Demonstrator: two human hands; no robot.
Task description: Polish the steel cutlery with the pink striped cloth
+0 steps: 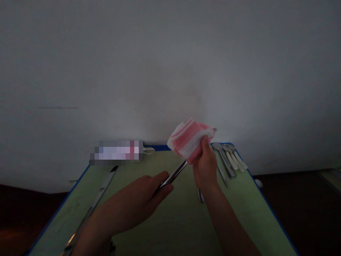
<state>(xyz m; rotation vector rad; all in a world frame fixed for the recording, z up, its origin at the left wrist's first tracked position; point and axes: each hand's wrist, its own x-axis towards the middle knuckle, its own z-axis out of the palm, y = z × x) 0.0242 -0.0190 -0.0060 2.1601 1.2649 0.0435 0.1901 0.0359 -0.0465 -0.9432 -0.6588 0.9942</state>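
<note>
My left hand (145,197) grips the handle end of a long metal utensil (174,173) that slants up to the right. My right hand (205,165) holds a pink and white striped cloth (189,139) wrapped around the utensil's far part, whose tip pokes out past the cloth at the upper right. Both hands hover above a green table (170,220) with a blue edge. The kind of utensil cannot be told, since the cloth hides its head.
Several spoons (229,158) lie at the table's far right corner. One more piece of cutlery (200,195) lies below my right hand. A long metal tool (93,206) lies along the left side. A blurred box (117,152) stands against the white wall.
</note>
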